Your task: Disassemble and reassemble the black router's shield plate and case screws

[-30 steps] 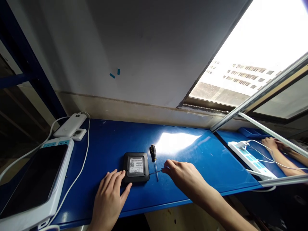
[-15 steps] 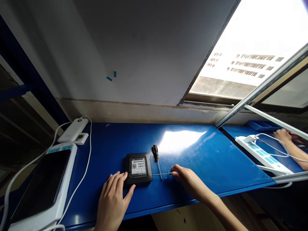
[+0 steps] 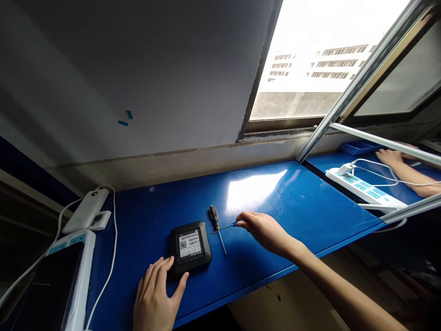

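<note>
A black square device [image 3: 206,246] with a white barcode label [image 3: 189,244] lies flat on the blue table. At its lower left corner rests my left hand [image 3: 155,292], fingers stretched and thumb spread, with fingertips against or very near the edge. My right hand [image 3: 257,225] pinches the blue handle of a thin screwdriver [image 3: 227,226]. That tool's shaft points left, its tip close to the device's right side; contact there I cannot tell. A second screwdriver [image 3: 214,216], with a black handle, lies right of the device, and the thin shaft crosses over it.
On the left are a white power strip [image 3: 90,239] with a dark phone [image 3: 51,287] on it, a white power bank [image 3: 86,211] and a cable [image 3: 113,239]. A metal frame [image 3: 320,122] stands right; beyond it are another power strip [image 3: 361,186] and another person's hand [image 3: 389,157].
My view has turned to the right. The thin screwdriver has shifted toward the back along the device's right side, now crossing the black-handled one nearer its handle. My left hand stays at the corner.
</note>
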Action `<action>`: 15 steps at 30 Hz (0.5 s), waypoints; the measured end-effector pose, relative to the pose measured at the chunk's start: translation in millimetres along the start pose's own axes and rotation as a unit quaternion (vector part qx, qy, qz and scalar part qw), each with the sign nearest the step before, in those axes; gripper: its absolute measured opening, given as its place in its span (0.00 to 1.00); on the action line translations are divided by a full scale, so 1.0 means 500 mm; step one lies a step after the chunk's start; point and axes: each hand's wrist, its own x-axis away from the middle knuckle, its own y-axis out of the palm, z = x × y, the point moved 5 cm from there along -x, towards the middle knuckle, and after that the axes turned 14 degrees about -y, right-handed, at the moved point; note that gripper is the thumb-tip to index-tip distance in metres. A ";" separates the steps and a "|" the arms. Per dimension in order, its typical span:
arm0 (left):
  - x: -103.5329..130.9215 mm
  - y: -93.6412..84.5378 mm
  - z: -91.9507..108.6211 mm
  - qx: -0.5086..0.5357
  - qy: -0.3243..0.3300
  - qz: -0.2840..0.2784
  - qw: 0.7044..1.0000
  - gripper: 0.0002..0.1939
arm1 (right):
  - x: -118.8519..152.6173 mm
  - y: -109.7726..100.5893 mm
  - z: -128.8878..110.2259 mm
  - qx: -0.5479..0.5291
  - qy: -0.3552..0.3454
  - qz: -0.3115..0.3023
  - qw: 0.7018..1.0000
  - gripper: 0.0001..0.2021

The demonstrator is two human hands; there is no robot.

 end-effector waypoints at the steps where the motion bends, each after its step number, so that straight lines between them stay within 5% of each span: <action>1: 0.000 0.002 -0.004 0.003 -0.006 -0.005 1.000 0.23 | -0.008 0.000 -0.003 0.005 -0.007 -0.007 1.000 0.18; 15: -0.001 0.003 -0.007 0.005 -0.003 -0.019 1.000 0.22 | -0.058 -0.031 -0.072 0.120 -0.075 -0.050 0.989 0.12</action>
